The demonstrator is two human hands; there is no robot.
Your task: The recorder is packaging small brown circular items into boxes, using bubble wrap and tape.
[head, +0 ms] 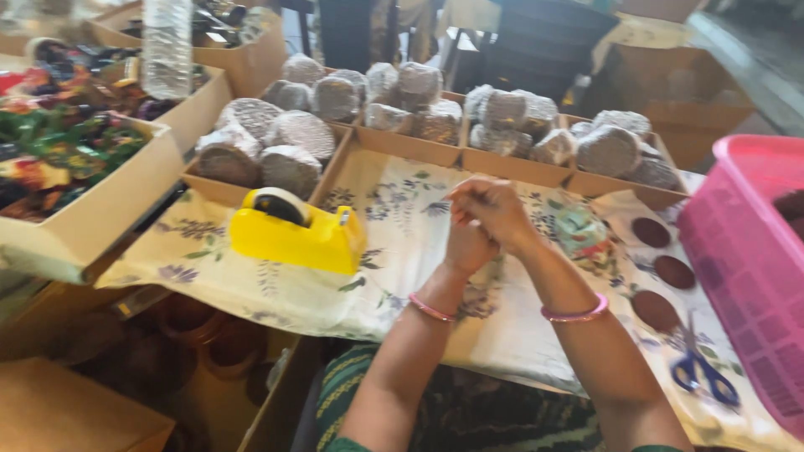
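The left hand (467,244) and right hand (494,209) press together, fingers curled shut, perhaps pinching something too small to see; the yellow plastic tape dispenser (297,233) sits on the floral-clothed desk (394,251), nearer the left hand.

A yellow tape dispenser (297,234) is sitting on a cream cloth (394,251) showing a purple-and-green floral print. 2 pink bangles (574,314) are ringing the wrists. A pink basket (745,259) is glowing beside blue-handled scissors (702,368) and 3 brown discs (674,271), while brown cardboard trays (502,165) are holding silvery-wrapped rounds (608,149).
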